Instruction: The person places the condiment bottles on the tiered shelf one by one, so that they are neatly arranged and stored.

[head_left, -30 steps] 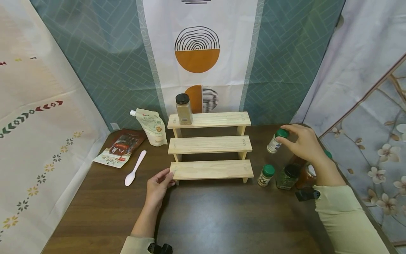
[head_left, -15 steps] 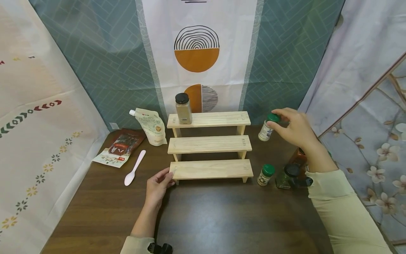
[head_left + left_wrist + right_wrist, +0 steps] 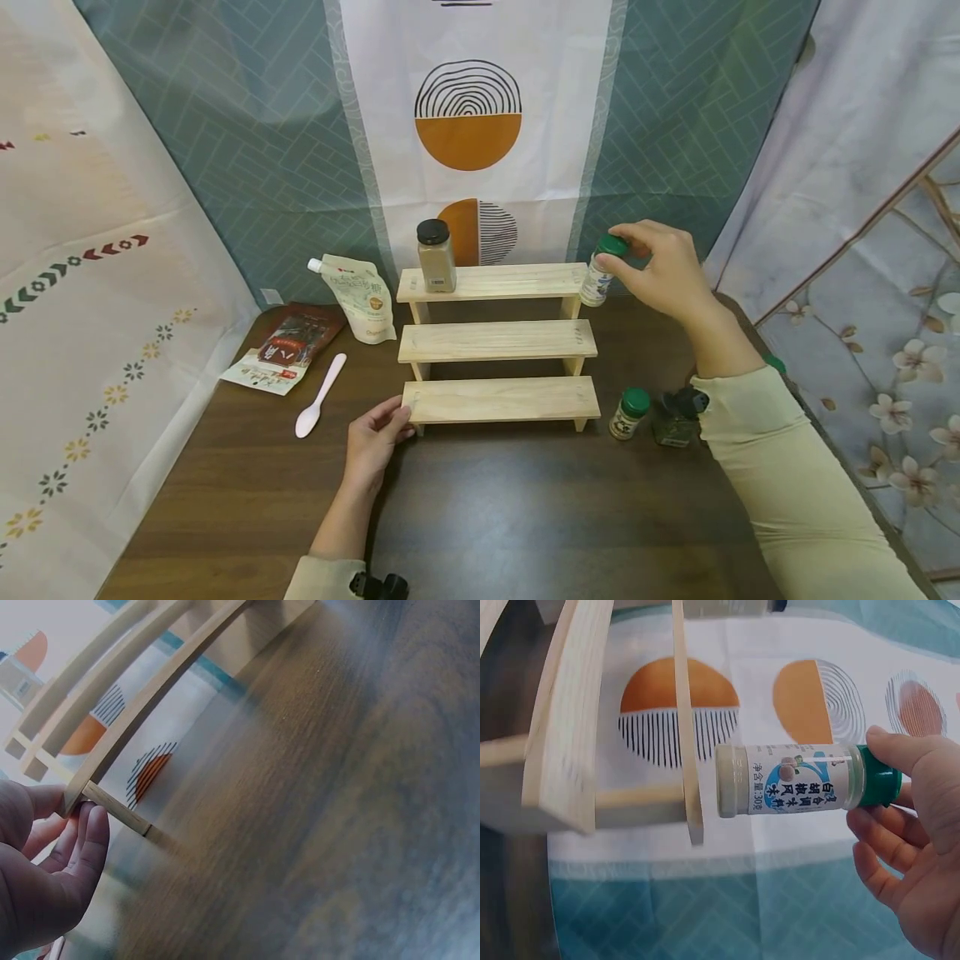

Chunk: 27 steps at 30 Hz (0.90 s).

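My right hand [image 3: 663, 271] pinches the green cap of a small spice jar [image 3: 597, 279] with a white label. The jar is upright at the right end of the top step of a three-tier wooden shelf [image 3: 498, 402]. In the right wrist view, a gap shows between the spice jar's base [image 3: 727, 780] and the shelf board [image 3: 688, 750]. With thumb and fingers, my left hand [image 3: 373, 433] grips the left end of the lowest step; the left wrist view shows the thumb above and fingers below. A black-capped jar [image 3: 437, 262] stands on the top step's left end.
Right of the shelf stand a green-capped jar [image 3: 628, 414] and a black-capped jar [image 3: 675, 421], partly behind the right sleeve. At left lie a spouted pouch [image 3: 362, 300], a red-brown packet [image 3: 288, 350] and a white spoon [image 3: 320, 396]. A patterned cloth [image 3: 480, 125] hangs behind.
My right hand has carried the green-capped spice jar left and upward, from the table's right side to the top step's right end. My left hand keeps its place on the lowest step.
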### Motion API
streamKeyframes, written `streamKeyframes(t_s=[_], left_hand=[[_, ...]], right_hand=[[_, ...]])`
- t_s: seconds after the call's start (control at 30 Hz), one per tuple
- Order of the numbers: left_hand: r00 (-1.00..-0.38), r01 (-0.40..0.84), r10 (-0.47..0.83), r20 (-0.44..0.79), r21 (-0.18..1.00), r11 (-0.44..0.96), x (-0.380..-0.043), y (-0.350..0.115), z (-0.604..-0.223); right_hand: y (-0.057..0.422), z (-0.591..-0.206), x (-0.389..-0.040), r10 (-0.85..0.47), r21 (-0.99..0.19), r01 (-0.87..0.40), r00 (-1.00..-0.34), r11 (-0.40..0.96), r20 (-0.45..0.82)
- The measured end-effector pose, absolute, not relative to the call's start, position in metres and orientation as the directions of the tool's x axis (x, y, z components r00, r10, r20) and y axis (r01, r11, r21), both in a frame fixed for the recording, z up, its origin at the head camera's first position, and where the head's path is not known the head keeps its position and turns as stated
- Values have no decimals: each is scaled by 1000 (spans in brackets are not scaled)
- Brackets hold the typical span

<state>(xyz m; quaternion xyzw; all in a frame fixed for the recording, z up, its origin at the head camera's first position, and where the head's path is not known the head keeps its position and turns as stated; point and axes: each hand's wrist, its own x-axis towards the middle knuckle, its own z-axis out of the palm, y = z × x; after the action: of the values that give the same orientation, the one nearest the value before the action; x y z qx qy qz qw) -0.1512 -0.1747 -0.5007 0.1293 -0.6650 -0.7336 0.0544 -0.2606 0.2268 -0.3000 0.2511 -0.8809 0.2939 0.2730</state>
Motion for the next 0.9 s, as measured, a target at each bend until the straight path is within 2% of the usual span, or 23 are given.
streamKeyframes(t_s=[0.4, 0.7, 0.9], left_hand=[[-962, -89, -248, -113, 990, -108, -151, -176, -501], [-959, -87, -260, -115, 989, -116, -152, -176, -503], [-958, -90, -263, -116, 990, -109, -151, -176, -501]], right_hand=[[178, -296, -284, -311, -447, -652, -718, 612, 622], [142, -294, -297, -332, -472, -624, -757, 622, 563], [123, -290, -300, -354, -466, -630, -756, 622, 550]])
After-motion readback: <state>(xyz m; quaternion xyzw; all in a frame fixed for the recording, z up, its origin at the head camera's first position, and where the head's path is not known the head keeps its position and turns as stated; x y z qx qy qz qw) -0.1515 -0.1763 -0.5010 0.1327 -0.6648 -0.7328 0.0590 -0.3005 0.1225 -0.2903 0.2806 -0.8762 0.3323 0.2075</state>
